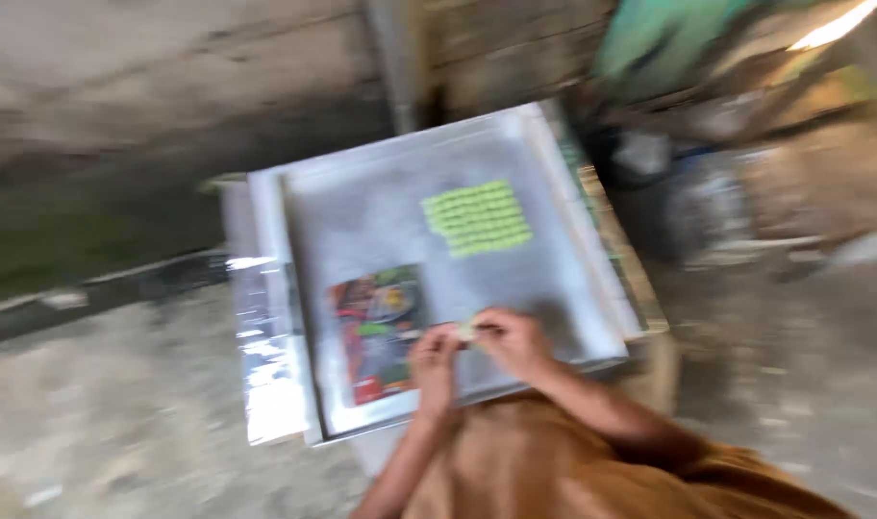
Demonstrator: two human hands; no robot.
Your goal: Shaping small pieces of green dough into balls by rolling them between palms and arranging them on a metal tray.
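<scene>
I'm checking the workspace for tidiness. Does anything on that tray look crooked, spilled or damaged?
The picture is motion-blurred, so fine damage cannot be judged. The tray sits at a tilt on its support, and clear plastic sheet hangs past its left edge. The green pieces lie in tidy rows. Nothing looks spilled.

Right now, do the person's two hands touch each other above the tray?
Cannot tell. In the blurred head view, the left hand and right hand meet around a small pale piece, hiding any contact.
</scene>
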